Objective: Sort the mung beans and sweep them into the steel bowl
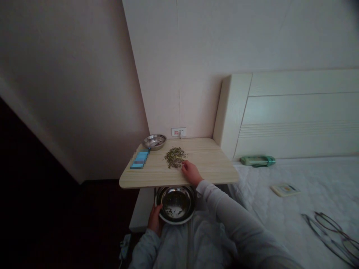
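A pile of small green beans [175,157] lies on a light wooden table [213,164]. My right hand [190,172] rests on the table at the pile's near right edge, fingers curled against the beans. My left hand [156,219] grips the rim of a steel bowl [176,204] held just under the table's front edge. A few beans lie in the bottom of that bowl.
An empty steel dish [154,141] sits at the table's back left, with a blue pixelated object [140,159] beside it. A wall socket [178,132] is behind. To the right is a bed [294,209] with a green case [257,160], a card and wire hangers [331,231].
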Demonstrator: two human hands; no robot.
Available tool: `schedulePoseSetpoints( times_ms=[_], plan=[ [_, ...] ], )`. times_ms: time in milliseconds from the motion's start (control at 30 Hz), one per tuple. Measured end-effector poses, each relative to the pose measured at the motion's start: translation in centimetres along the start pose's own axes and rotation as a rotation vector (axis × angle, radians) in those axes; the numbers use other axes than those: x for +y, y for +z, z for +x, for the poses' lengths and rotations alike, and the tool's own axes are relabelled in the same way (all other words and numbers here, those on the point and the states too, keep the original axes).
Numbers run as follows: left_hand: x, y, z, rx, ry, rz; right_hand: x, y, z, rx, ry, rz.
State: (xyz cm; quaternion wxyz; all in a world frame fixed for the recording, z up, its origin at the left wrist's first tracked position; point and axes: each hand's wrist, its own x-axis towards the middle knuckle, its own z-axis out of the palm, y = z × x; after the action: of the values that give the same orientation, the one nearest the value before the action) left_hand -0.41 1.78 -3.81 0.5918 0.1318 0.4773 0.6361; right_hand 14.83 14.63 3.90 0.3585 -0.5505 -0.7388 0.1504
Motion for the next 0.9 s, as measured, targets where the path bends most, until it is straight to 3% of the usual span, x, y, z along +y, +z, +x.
schedulePoseSetpoints(
  times_ms=[200, 467, 767, 900],
  plan=[
    [-0.03, -0.06, -0.13, 0.018, 0.004, -0.012, -0.46, 0.87, 0.92, -0.017, -0.028, -0.076],
    [0.26, 0.31, -0.37, 0.084, 0.052, -0.014, -0.78, 0.49, 0.73, -0.039, -0.078, -0.117],
    [0.10, 0.08, 0.05, 0.121, 0.003, -0.022, -0.52, 0.44, 0.42, -0.043, -0.107, -0.020],
    [0.66, 0.44, -0.24, 0.124, -0.086, -0.055, -0.42, 0.42, 0.37, -0.049, -0.097, 0.032]
  ],
)
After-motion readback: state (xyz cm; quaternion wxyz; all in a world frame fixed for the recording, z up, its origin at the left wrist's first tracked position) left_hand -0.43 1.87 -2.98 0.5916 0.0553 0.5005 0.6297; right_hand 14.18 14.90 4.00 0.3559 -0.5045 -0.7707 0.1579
